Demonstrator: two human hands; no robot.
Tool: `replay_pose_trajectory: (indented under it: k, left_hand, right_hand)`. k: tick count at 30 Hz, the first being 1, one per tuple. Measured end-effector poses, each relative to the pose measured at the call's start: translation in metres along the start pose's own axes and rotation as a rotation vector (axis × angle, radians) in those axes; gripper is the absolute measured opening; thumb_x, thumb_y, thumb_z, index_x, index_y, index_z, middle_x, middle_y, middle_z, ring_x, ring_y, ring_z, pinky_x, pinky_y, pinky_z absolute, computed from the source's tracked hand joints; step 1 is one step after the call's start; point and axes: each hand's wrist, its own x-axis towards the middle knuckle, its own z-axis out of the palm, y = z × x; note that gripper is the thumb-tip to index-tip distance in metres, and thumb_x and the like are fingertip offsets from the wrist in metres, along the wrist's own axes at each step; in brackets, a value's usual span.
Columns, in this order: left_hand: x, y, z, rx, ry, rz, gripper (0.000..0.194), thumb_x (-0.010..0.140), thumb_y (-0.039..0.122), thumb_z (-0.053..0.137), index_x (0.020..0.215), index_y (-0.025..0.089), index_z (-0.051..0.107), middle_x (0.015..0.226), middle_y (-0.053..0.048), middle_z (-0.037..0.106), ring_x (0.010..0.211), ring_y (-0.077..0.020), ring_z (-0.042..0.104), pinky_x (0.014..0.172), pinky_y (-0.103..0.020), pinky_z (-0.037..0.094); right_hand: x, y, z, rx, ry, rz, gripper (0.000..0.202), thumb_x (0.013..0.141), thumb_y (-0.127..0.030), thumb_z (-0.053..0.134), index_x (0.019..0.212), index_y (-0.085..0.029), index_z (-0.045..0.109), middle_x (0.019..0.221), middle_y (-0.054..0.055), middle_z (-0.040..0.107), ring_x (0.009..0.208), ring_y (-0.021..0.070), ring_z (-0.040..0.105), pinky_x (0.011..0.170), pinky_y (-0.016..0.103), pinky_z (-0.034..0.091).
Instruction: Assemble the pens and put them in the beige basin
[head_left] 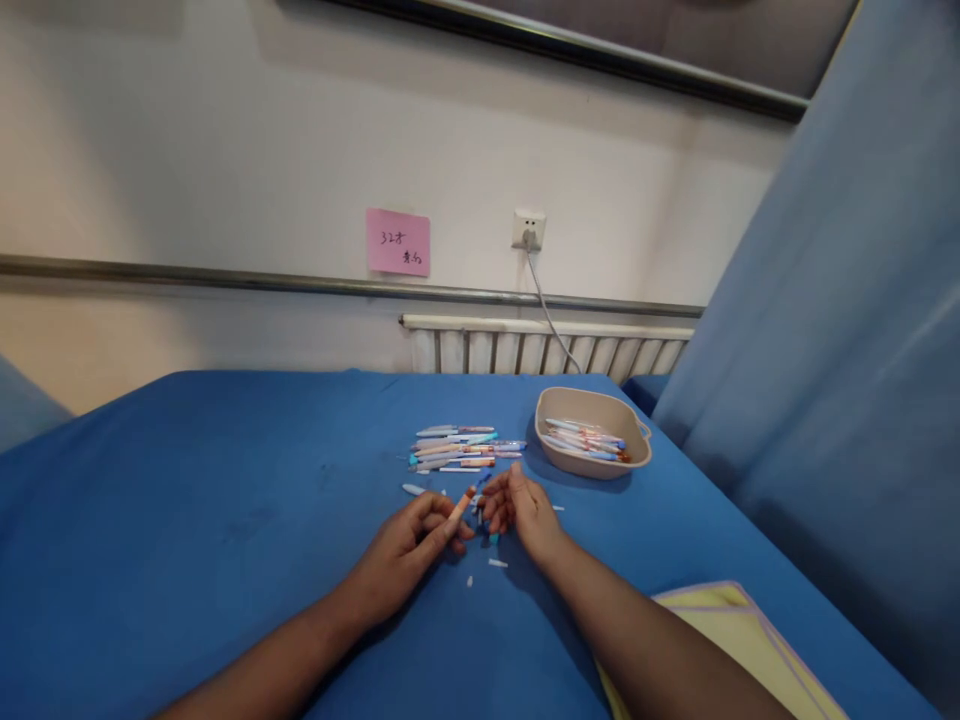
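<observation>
My left hand [420, 540] pinches an orange pen piece [463, 503] between thumb and fingers, its darker tip pointing up and to the right. Close on its right is my right hand [521, 508], fingers curved and slightly apart over some small blue and white parts; whether it holds any of them is hard to see. Beyond both hands lies a loose stack of pens [457, 449] in mixed colours. Small white pieces [497, 563] are scattered nearer to me on the blue cloth.
A beige basin [551, 455] with several pens stands at the back right of the blue-covered table [187, 520]. Under my right forearm lies a yellow cloth [724, 635]. Behind are a radiator [480, 350] and a plugged-in socket [529, 230]; a blue curtain [840, 350] hangs at right.
</observation>
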Motion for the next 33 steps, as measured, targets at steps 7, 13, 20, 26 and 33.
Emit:
replay_pose_trajectory:
  k: [7, 13, 20, 26, 33]
  left_hand:
    - [0.044, 0.052, -0.002, 0.193, 0.110, 0.142, 0.031, 0.082, 0.048, 0.052, 0.090, 0.018, 0.056, 0.089, -0.005, 0.067, 0.086, -0.0203, 0.061, 0.077, -0.031, 0.046]
    - [0.112, 0.089, 0.020, 0.594, 0.131, 0.297, 0.033, 0.082, 0.049, 0.051, 0.089, 0.019, 0.061, 0.083, 0.000, 0.062, 0.067, -0.0138, 0.053, 0.063, -0.024, 0.042]
    - [0.199, 0.091, 0.069, 0.862, -0.019, 0.445, 0.024, 0.086, 0.036, 0.048, 0.090, 0.017, 0.062, 0.088, -0.002, 0.064, 0.081, -0.0174, 0.056, 0.070, -0.025, 0.040]
    - [0.251, 0.073, 0.098, 1.082, -0.112, 0.399, 0.018, 0.083, 0.027, 0.051, 0.091, 0.018, 0.064, 0.090, -0.007, 0.066, 0.088, -0.0216, 0.056, 0.074, -0.027, 0.040]
    - [0.280, 0.054, 0.113, 1.168, -0.180, 0.335, 0.020, 0.082, 0.025, 0.049, 0.089, 0.017, 0.066, 0.093, -0.009, 0.067, 0.088, -0.0225, 0.058, 0.077, -0.028, 0.039]
  right_hand:
    - [-0.006, -0.015, 0.001, -0.369, 0.032, -0.188, 0.067, 0.089, -0.061, 0.016, 0.058, -0.016, 0.055, 0.046, -0.002, 0.045, 0.043, 0.0094, 0.045, 0.046, 0.020, 0.034]
    - [-0.021, -0.037, 0.005, -0.835, -0.228, -0.377, 0.048, 0.095, -0.041, 0.023, 0.078, -0.017, 0.061, 0.072, 0.004, 0.065, 0.068, 0.0151, 0.059, 0.063, 0.024, 0.039]
    - [-0.020, -0.051, 0.002, -1.077, -0.313, -0.388, 0.050, 0.095, -0.042, 0.020, 0.087, -0.016, 0.062, 0.084, 0.007, 0.069, 0.076, 0.0193, 0.063, 0.064, 0.026, 0.043]
    - [-0.014, -0.048, -0.002, -1.095, -0.344, -0.398, 0.054, 0.094, -0.043, 0.017, 0.095, -0.014, 0.063, 0.094, 0.012, 0.069, 0.084, 0.0249, 0.065, 0.067, 0.031, 0.048]
    - [-0.007, -0.043, -0.003, -1.075, -0.360, -0.435, 0.046, 0.094, -0.040, 0.023, 0.111, -0.017, 0.059, 0.103, 0.011, 0.068, 0.090, 0.0257, 0.064, 0.072, 0.034, 0.050]
